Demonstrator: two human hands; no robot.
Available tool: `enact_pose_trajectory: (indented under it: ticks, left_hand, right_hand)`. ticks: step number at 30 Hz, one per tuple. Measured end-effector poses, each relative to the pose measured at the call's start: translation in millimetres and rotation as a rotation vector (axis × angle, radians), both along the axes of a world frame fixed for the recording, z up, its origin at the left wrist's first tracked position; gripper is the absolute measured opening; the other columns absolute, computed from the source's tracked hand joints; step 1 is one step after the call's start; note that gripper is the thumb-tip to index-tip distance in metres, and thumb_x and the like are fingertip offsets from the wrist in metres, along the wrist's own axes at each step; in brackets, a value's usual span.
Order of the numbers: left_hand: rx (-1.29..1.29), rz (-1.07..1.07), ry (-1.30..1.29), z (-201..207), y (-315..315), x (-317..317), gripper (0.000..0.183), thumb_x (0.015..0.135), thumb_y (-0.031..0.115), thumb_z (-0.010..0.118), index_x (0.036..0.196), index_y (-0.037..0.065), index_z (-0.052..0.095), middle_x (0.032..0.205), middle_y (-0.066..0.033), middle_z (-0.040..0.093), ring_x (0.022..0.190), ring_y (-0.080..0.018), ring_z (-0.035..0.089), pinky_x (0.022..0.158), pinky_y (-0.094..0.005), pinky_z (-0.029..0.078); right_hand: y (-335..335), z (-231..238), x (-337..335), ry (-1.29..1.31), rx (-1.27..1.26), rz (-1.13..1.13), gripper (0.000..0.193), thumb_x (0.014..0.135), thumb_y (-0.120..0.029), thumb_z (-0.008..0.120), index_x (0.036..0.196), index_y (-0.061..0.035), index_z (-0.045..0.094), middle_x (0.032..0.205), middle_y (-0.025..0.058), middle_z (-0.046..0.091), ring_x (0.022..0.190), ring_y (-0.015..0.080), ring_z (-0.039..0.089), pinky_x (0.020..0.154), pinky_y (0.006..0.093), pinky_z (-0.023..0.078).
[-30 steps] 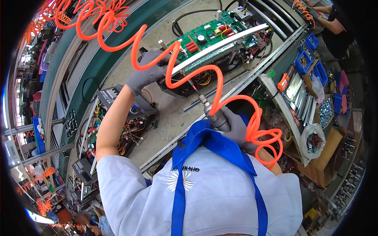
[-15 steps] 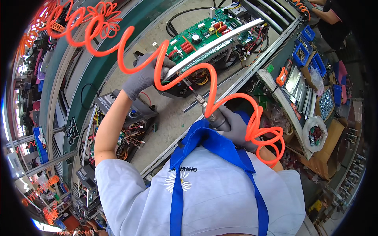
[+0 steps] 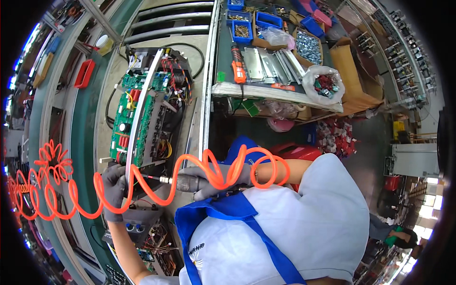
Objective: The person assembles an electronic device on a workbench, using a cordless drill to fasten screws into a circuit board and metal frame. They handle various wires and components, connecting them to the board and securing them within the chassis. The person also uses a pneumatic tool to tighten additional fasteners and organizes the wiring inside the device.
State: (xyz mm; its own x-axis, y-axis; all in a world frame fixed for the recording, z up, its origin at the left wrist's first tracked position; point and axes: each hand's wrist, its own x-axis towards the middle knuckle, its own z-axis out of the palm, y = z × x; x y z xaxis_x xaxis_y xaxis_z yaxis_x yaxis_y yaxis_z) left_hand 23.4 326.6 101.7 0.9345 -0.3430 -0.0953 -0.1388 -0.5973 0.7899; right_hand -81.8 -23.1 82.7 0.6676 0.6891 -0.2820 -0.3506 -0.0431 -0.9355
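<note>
A grey-gloved left hand of mine (image 3: pixel 114 183) is closed at the near end of a long pale metal strip (image 3: pixel 138 111), its fingertips partly hidden. The strip runs lengthwise over an open electronic unit with a green circuit board (image 3: pixel 124 124), red parts and bundled wires. In my right hand (image 3: pixel 205 184), also gloved, lies a pneumatic screwdriver (image 3: pixel 188 183). Its thin bit points left to the unit's near end, close below the strip; whether it touches a screw is too small to tell. An orange coiled air hose (image 3: pixel 161 202) crosses in front of both hands.
Another unit with a dark panel (image 3: pixel 137 221) and loose wires stands nearer me. Right of the metal rail (image 3: pixel 205 95), a bench holds an orange-black electric screwdriver (image 3: pixel 238 66), blue screw bins (image 3: pixel 242 31), metal plates (image 3: pixel 263 64) and a bag of small parts (image 3: pixel 324 85).
My view has turned to the right, so the unit now appears upright at left and more of the bench shows. The screwdriver stays in my right hand, my left hand at the strip's end.
</note>
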Motion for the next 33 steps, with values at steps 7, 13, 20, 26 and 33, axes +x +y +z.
enact_pose_trajectory:
  ticks: [7, 13, 20, 26, 33]
  left_hand:
    - [0.055, -0.022, -0.275, -43.2, 39.9, -4.4, 0.021, 0.088, 0.012, 0.066, 0.106, 0.001, 0.066, 0.102, -0.0095, 0.066, 0.095, -0.0185, 0.061, 0.086, -0.0337, 0.048]
    - [0.034, 0.702, -0.547, 15.8, -35.9, -119.2, 0.025, 0.085, 0.011, 0.067, 0.110, 0.006, 0.069, 0.101, -0.0091, 0.069, 0.094, -0.0192, 0.065, 0.088, -0.0321, 0.048]
    - [-0.490, 1.271, 0.235, -50.1, -128.0, -276.6, 0.030, 0.094, 0.027, 0.062, 0.114, 0.006, 0.066, 0.096, -0.0068, 0.069, 0.081, -0.0125, 0.064, 0.065, -0.0229, 0.047]
    - [-1.810, 1.447, 0.084, -138.7, -187.6, -310.5, 0.035, 0.096, 0.042, 0.058, 0.109, 0.010, 0.058, 0.096, -0.0051, 0.063, 0.078, -0.0145, 0.063, 0.064, -0.0272, 0.052]
    - [-1.720, 1.960, -0.415, -186.0, -161.8, -381.9, 0.040, 0.092, 0.040, 0.063, 0.111, 0.006, 0.056, 0.097, -0.0120, 0.064, 0.085, -0.0270, 0.065, 0.073, -0.0454, 0.058]
  right_hand:
    - [-3.3, -41.5, 8.4, -0.159, 0.187, 0.218, 0.082, 0.080, -0.018, 0.071, 0.149, -0.0055, 0.028, 0.143, 0.0073, 0.048, 0.134, 0.0194, 0.043, 0.107, 0.0328, 0.034]
    - [3.9, -13.8, 32.3, -0.125, -0.326, 0.551, 0.092, 0.071, -0.037, 0.076, 0.145, 0.0009, 0.035, 0.123, 0.0190, 0.061, 0.111, 0.0265, 0.060, 0.095, 0.0370, 0.045]
    - [74.8, -6.0, 38.5, -0.347, -0.441, 0.991, 0.083, 0.077, -0.050, 0.068, 0.139, -0.0028, 0.041, 0.118, 0.0248, 0.061, 0.111, 0.0385, 0.059, 0.094, 0.0430, 0.044]
    - [145.8, -3.9, -21.7, -0.719, -0.503, 1.543, 0.077, 0.077, -0.054, 0.062, 0.131, -0.0026, 0.044, 0.105, 0.0258, 0.063, 0.099, 0.0406, 0.062, 0.083, 0.0452, 0.047]
    - [168.2, -33.1, -46.1, -0.692, -0.133, 1.224, 0.064, 0.089, -0.043, 0.060, 0.135, 0.0007, 0.050, 0.125, 0.0221, 0.058, 0.114, 0.0301, 0.059, 0.097, 0.0387, 0.046]
